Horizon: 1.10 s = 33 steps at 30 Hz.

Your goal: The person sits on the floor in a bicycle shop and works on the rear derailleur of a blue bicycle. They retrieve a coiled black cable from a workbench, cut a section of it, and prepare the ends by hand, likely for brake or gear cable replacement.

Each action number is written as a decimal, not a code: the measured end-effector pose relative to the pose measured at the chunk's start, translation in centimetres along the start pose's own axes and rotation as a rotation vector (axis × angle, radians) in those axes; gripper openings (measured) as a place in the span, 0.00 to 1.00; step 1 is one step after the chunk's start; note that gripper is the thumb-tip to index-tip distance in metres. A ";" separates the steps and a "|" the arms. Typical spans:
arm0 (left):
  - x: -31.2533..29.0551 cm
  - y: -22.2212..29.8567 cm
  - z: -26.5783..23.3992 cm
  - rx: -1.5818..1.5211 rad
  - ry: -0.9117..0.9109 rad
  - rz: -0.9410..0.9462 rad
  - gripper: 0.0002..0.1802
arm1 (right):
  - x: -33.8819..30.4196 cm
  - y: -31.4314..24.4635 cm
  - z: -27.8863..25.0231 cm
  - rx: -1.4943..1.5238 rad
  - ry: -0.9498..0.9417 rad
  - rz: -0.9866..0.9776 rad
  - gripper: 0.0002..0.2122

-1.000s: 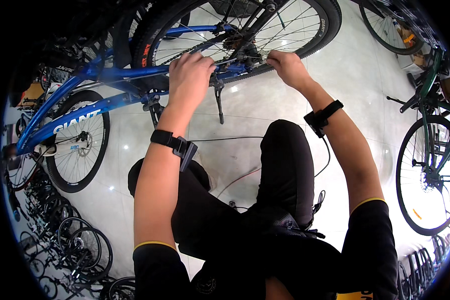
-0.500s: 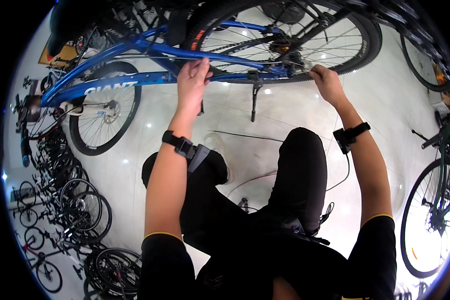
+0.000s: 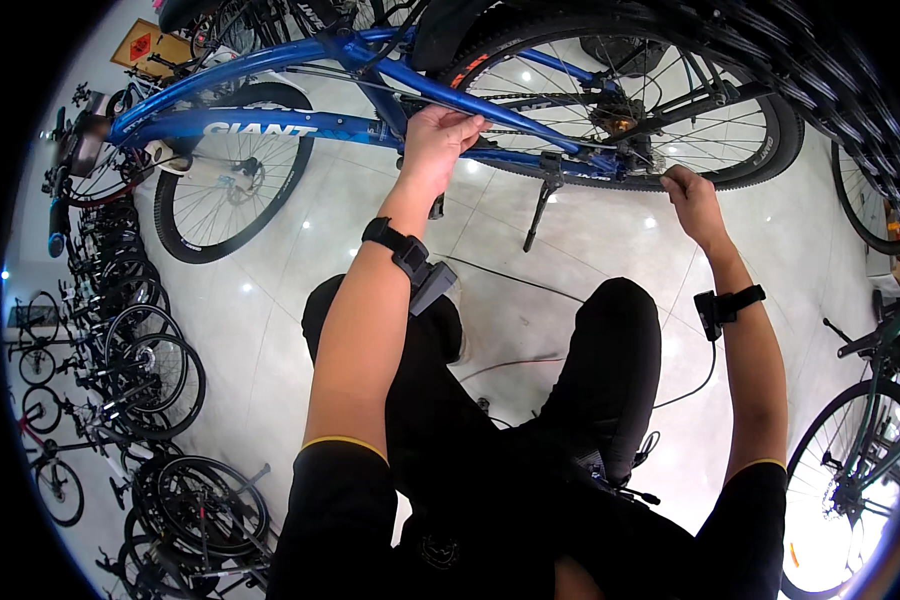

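- In the head view, before the knees, a blue mountain bicycle (image 3: pixel 355 135) is seen standing across the upper part, with its front wheel (image 3: pixel 185 248) to the left and its rear wheel (image 3: pixel 778 150) to the right.
- The left hand (image 3: pixel 432 152) is held against the rear frame tubes, thumb and forefinger brought nearly together; whether anything thin is gripped cannot be told.
- The right hand (image 3: pixel 698 208) is placed just beside the rear hub (image 3: pixel 635 155), its fingers curled in toward the thumb; anything pinched there cannot be made out.
- Between the hands, a black kickstand (image 3: pixel 540 212) is angled down to the pale tiled floor (image 3: pixel 510 325).
- A black strap (image 3: pixel 394 242) is worn on the left wrist, and another on the right.
- At far left, many bicycles (image 3: pixel 140 345) are lined up.
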<state>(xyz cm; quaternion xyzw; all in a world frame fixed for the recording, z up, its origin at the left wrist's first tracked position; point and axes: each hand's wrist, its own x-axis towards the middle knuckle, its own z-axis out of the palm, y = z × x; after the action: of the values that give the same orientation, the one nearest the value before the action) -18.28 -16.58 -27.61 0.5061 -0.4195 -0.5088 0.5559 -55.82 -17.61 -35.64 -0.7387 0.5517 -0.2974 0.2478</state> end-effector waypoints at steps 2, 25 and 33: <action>0.3 -0.1 0.0 0.009 -0.003 -0.001 0.05 | 0.0 -0.1 -0.1 0.005 0.000 -0.002 0.08; 1.0 1.8 0.5 0.037 -0.021 -0.118 0.13 | 0.0 -0.5 -0.3 0.012 -0.029 -0.008 0.07; 1.5 1.5 1.2 0.107 0.161 -0.110 0.18 | 0.1 1.3 0.0 0.086 0.020 0.034 0.09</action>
<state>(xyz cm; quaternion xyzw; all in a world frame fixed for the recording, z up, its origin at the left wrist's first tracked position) -19.07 -18.27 -26.04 0.5963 -0.3717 -0.4731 0.5314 -56.70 -18.07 -36.49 -0.7149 0.5535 -0.3240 0.2786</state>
